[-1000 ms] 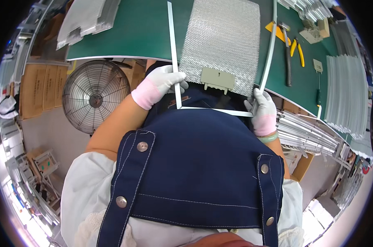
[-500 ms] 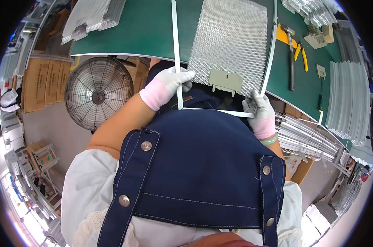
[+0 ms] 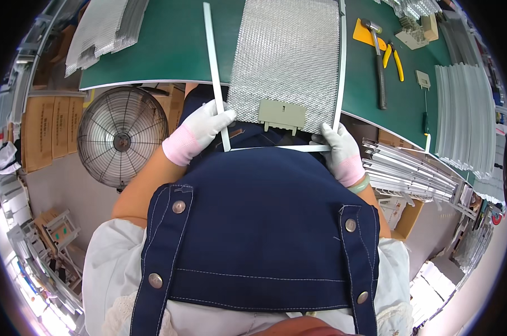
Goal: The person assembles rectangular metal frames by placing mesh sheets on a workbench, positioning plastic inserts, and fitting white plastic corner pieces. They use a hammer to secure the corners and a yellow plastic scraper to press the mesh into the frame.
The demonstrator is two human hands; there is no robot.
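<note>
My left hand (image 3: 200, 130), in a white glove with a pink cuff, is closed around the left bar of a thin white frame (image 3: 213, 61), its thumb near the mesh's near left corner. My right hand (image 3: 342, 150), gloved alike, grips the frame at its near right corner. Between the side bars lies a silver metal mesh panel (image 3: 287, 50), close along the right bar and apart from the left one, which slants outward. A grey-green plastic piece with small prongs (image 3: 281, 115) sits at the mesh's near edge. The frame's near bar lies against my dark blue apron.
On the green table (image 3: 169, 50) lie stacked mesh sheets (image 3: 102, 31) at far left. To the right are a hammer (image 3: 380, 73), yellow-handled pliers (image 3: 398, 63), a screwdriver (image 3: 426, 120) and stacked pale strips (image 3: 463, 117). A floor fan (image 3: 122, 140) stands left, beside cardboard boxes (image 3: 57, 126).
The view has shifted, so the table and frame appear further left. Both hands keep their hold on the frame, with the mesh and plastic piece lying much as before.
</note>
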